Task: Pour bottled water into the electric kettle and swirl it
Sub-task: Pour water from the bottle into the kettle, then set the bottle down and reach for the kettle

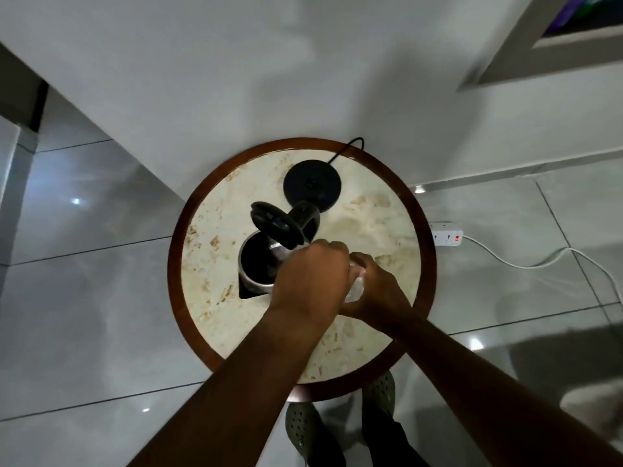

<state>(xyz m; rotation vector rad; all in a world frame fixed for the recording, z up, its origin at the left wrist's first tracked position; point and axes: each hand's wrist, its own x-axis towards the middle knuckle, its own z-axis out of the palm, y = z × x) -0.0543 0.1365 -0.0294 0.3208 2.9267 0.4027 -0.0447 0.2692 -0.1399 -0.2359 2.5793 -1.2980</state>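
This is looking like a room in a home. Glossy grey floor tiles (pixel 84 298) are reflecting light around a small round marble-topped worktop (pixel 371 230). A white power strip (pixel 446 233) is lying by the plain white wall (pixel 236 79).

Round desk (pixel 377 224): top of cream, marble-like stone with tan mottling, smooth with a soft sheen; rim of dark reddish-brown wood, polished. Electric kettle (pixel 256 264): body of brushed, silvery metal with a dark interior; open lid (pixel 274 224) and handle of black plastic, slightly glossy. Kettle base (pixel 312 185): matt black plastic, with a black rubbery cord (pixel 347 148). Water bottle (pixel 356 286): clear, shiny plastic, mostly hidden between the left hand (pixel 312 281) and right hand (pixel 377 288). Floor (pixel 84 298): large grey tiles, highly glossy, mirroring light spots. Wall (pixel 236 79): smooth, matt white paint. Power strip (pixel 446 233): white plastic. Shoes (pixel 303 429): perforated, matt olive rubber-like material.
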